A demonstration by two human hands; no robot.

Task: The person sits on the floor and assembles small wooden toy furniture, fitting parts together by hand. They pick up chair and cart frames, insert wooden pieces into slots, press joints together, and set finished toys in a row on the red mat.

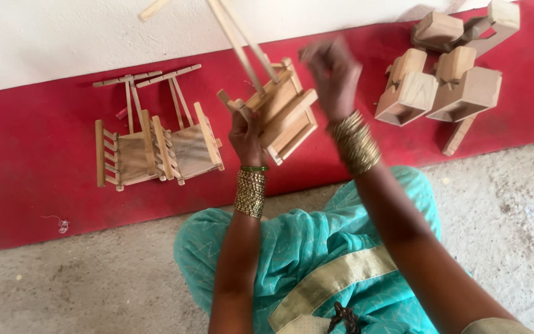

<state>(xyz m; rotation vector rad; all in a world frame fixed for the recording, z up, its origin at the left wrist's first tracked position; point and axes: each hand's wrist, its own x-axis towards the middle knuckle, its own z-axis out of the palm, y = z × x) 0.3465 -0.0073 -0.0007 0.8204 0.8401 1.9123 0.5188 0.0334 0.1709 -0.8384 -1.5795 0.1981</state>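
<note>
Entry, head view, as I read it from my remote seat; places by the clock from frame centre.

Red mat [32,185]: one; a band from 9 to 3 o'clock, bearing all the woodwork.

Block-built wooden pieces [458,86]: a heap at 2 o'clock; I count about four boxy bodies, touching and overlapping, so the count is not firm.

Small slatted wooden carts [156,148]: two on the mat at 10 o'clock, side by side and touching, shafts pointing to the wall.

Held wooden cart [282,111]: one, at 12 o'clock, lifted off the mat and tilted, two long sticks rising from it out of frame.

Left hand [246,137]: clenched on the held cart's near corner.

Right hand [332,71]: raised just above the cart's far edge, blurred; I cannot tell whether it grips anything.

Step, by my judgement: fitting work on the third cart; the next move calls for a steady left grip while the right finds its spot on the frame.
</note>
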